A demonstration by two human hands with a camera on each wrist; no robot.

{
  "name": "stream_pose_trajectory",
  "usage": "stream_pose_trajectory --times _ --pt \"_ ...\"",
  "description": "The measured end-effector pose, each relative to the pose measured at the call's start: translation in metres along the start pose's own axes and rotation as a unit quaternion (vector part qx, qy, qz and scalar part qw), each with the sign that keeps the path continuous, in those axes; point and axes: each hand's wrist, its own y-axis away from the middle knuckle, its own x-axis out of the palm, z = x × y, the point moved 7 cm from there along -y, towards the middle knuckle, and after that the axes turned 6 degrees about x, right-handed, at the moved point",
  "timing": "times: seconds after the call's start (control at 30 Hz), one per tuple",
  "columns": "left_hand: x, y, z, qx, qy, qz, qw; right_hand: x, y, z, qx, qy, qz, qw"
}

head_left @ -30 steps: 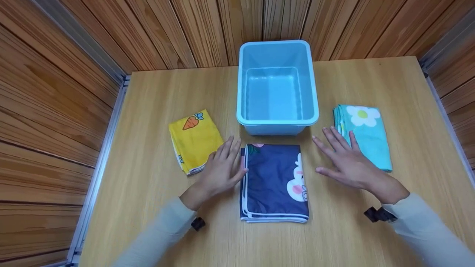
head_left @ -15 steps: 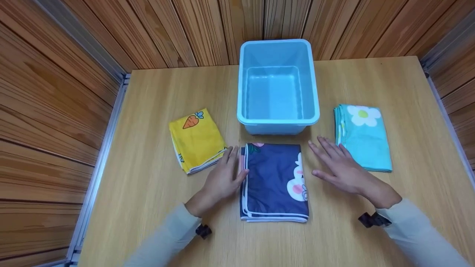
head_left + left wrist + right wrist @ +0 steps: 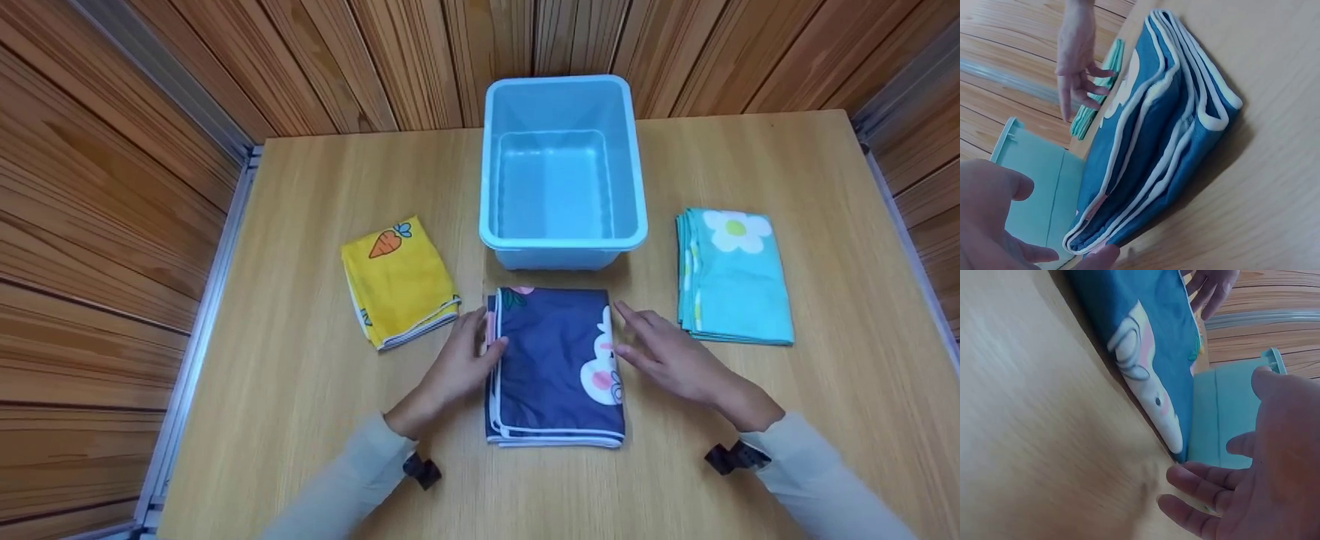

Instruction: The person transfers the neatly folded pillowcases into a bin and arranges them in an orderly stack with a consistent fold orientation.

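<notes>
A folded navy cloth (image 3: 551, 360) with white piping and a white rabbit print lies flat in front of the blue bin. My left hand (image 3: 461, 360) is at its left side, thumb over the edge and fingers loosely extended beside it. On the opposite side my right hand (image 3: 675, 356) has its fingertips right at the rabbit-print edge, fingers relaxed. The left wrist view shows the stacked layers of the navy cloth (image 3: 1151, 129) with gaps between them. In the right wrist view the right fingers (image 3: 1202, 486) are spread near the cloth's far corner.
Behind the navy cloth stands a light blue plastic bin (image 3: 562, 246) with nothing in it. To the left lies a folded yellow cloth (image 3: 401, 289) with a carrot print; to the right, a folded turquoise cloth (image 3: 739, 292) with a flower. Wood-panelled walls (image 3: 420, 60) border the table.
Both hands have moved in toward the navy cloth: the left slightly right and down, away from the yellow cloth, the right leftward and down, off the turquoise cloth. The cloths have stayed put.
</notes>
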Motion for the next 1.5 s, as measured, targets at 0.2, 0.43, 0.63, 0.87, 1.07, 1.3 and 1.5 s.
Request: stream_pose_trajectory --times 0.2,0.43,0.63,0.87,1.07,1.3,1.5 --pt "0.003 0.000 0.006 -0.038 0.026 0.003 0.9989 0.010 -0.001 -0.005 0.058 -0.096 0.029 0.9933" --pt "0.004 -0.001 0.006 -0.045 0.034 -0.004 0.9984 0.017 -0.004 -0.006 0.097 -0.181 0.041 0.9778" --pt "0.009 -0.004 0.005 -0.048 0.061 -0.001 0.9970 0.024 -0.006 -0.003 0.094 -0.233 0.054 0.9664" --pt "0.013 -0.007 0.005 -0.051 0.122 -0.005 0.9911 0.029 -0.006 0.001 0.095 -0.257 0.052 0.9604" --pt "0.011 -0.013 0.009 -0.075 0.179 -0.039 0.9802 0.030 -0.008 0.001 0.113 -0.312 0.057 0.9415" --pt "0.014 -0.011 0.009 -0.064 0.208 -0.045 0.9750 0.030 -0.008 0.000 0.124 -0.355 0.057 0.9247" --pt "0.015 -0.011 0.005 -0.017 0.216 -0.025 0.9759 0.030 -0.007 0.000 0.115 -0.370 0.051 0.9206"
